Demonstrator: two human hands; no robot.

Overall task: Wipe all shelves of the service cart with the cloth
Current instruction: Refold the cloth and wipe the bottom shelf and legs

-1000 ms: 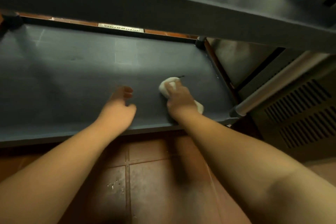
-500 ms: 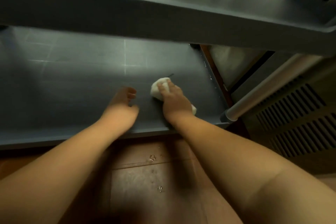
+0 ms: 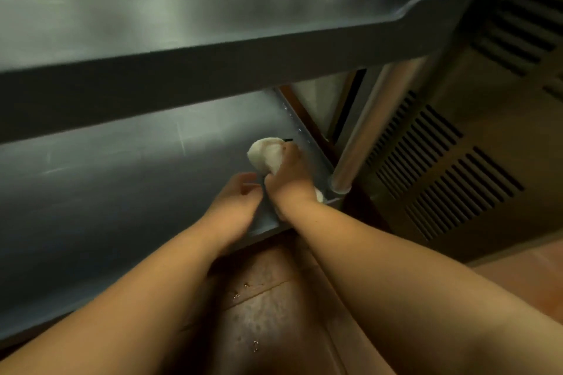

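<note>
The grey service cart fills the view, with its bottom shelf [image 3: 122, 179] below and another shelf [image 3: 182, 9] above it. My right hand [image 3: 289, 176] grips a white bunched cloth [image 3: 265, 154] and presses it on the bottom shelf near its right front corner. Part of the cloth also pokes out below the wrist. My left hand [image 3: 237, 204] hovers just left of the right hand over the shelf's front edge, fingers loosely curled, holding nothing.
A metal cart post [image 3: 365, 137] stands at the shelf's right front corner, right beside my right hand. A dark cabinet with vent slats [image 3: 441, 167] lies to the right. Brown tiled floor [image 3: 268, 307] shows below, between my arms.
The view has risen and shifted left, so the upper shelf covers more. My right hand slid the cloth toward the right corner post. My left hand moved closer to the right hand.
</note>
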